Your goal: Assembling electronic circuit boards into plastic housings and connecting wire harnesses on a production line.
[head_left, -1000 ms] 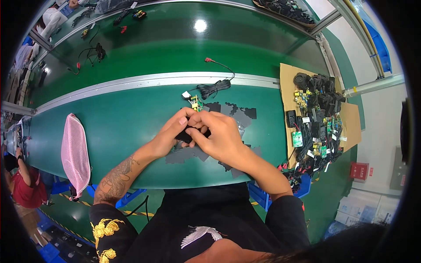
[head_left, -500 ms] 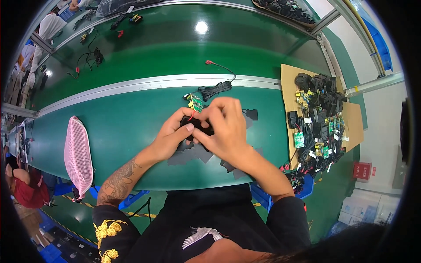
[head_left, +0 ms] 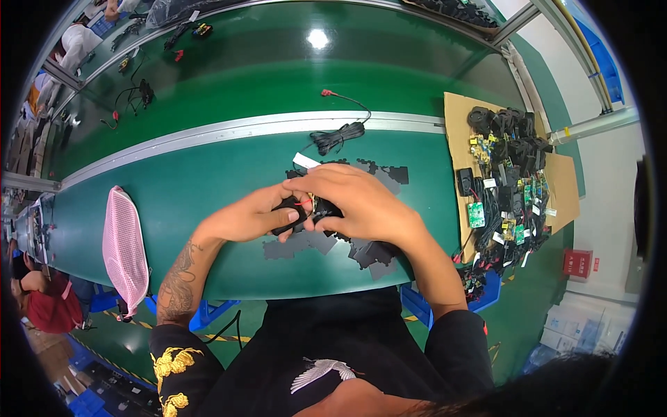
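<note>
My left hand [head_left: 250,210] is closed round a small black plastic case [head_left: 286,214], its thumb on the near side. A short red wire [head_left: 303,202] runs from the case toward my right hand [head_left: 365,198]. That hand curls over a circuit board, of which only a yellowish edge [head_left: 312,203] shows; a dark piece also sits under its fingers, too covered to make out. Just beyond my hands lies a coiled black cable [head_left: 337,138] with a red plug end [head_left: 328,92] and a white tag [head_left: 305,161]. Thin dark grey cut sheets [head_left: 299,245] are scattered beneath and around my hands.
At the right, cardboard [head_left: 455,142] carries a heap of black cables and cases [head_left: 511,149] with green boards [head_left: 476,215]. A pink mesh bag [head_left: 124,243] lies at the left. Behind a metal rail [head_left: 229,131] runs a green surface with more cables [head_left: 142,94]. People work far left.
The green circuit board stood above my fingers and is now mostly covered by my right hand, which has turned palm down. My left hand has shifted slightly left with the black case.
</note>
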